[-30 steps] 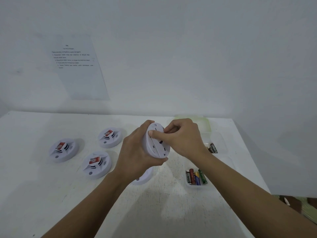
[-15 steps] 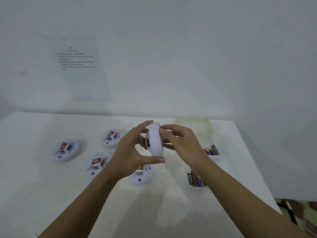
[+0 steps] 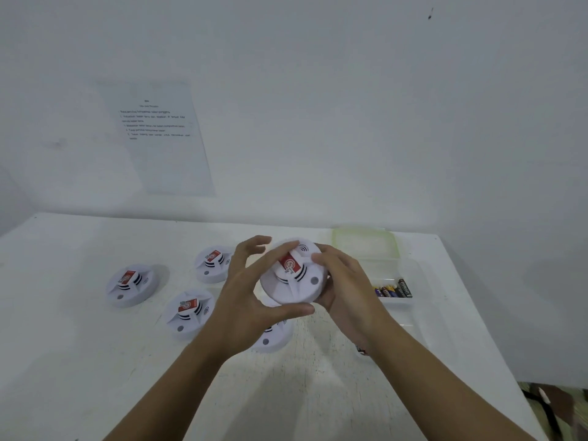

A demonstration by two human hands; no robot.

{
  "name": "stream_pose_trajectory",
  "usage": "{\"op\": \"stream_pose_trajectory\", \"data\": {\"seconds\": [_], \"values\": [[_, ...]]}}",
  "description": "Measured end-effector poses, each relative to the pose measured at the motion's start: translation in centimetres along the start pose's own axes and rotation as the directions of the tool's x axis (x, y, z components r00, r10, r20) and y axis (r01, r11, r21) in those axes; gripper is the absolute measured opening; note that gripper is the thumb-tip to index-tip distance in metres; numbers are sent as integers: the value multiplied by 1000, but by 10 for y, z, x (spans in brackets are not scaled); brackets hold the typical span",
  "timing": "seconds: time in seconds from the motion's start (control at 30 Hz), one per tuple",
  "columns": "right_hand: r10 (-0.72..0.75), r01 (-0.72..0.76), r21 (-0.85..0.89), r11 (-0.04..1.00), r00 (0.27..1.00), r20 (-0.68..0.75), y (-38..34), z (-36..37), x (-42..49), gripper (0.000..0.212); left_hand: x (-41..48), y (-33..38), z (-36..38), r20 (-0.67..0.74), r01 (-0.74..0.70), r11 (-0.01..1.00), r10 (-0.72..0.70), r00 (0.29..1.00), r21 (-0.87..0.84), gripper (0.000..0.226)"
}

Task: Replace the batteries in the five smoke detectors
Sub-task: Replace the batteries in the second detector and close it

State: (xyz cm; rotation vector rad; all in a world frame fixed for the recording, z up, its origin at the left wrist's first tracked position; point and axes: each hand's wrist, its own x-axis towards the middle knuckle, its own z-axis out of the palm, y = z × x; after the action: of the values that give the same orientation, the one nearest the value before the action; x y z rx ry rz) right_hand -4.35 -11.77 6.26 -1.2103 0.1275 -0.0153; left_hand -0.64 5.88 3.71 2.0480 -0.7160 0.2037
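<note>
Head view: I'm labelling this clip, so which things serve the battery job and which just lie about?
Job: held detector, four detectors on table, batteries in the clear box.
Lying about: printed sheet on the wall, green lid.

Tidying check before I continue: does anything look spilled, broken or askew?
Nothing stands out. Four detectors lie face up on the table, left hand and right hand hold the fifth detector, batteries lie in their tray.
</note>
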Motion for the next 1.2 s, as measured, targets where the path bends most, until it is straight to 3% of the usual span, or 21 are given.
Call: {"op": "stream_pose_trajectory", "data": {"seconds": [0.17, 0.43, 0.6, 0.8, 1.0, 1.2], "values": [[3, -10, 261, 965, 1000, 28, 10, 2, 6, 37, -8, 2, -7, 17, 182, 936, -185, 982, -303, 79], [-18, 12, 80, 997, 996, 84, 17, 4, 12, 45, -13, -6, -24, 78, 280, 779, -287, 955, -561, 71], [-25, 19, 48, 999, 993, 114, 25, 12, 17, 48, -13, -15, -31, 128, 306, 779, -283, 950, -547, 52], [-39, 45, -39, 998, 989, 141, 39, 19, 21, 54, -5, -26, -40, 235, 353, 740, -264, 935, -573, 61], [-108, 126, -211, 969, 990, 95, 45, 21, 31, 59, 8, -46, -41, 223, 348, 774, -269, 937, -528, 59], [-134, 133, -205, 970, 991, 9, 61, 20, 46, 56, 21, -68, -35, 198, 354, 782, -294, 935, -513, 52]]}}
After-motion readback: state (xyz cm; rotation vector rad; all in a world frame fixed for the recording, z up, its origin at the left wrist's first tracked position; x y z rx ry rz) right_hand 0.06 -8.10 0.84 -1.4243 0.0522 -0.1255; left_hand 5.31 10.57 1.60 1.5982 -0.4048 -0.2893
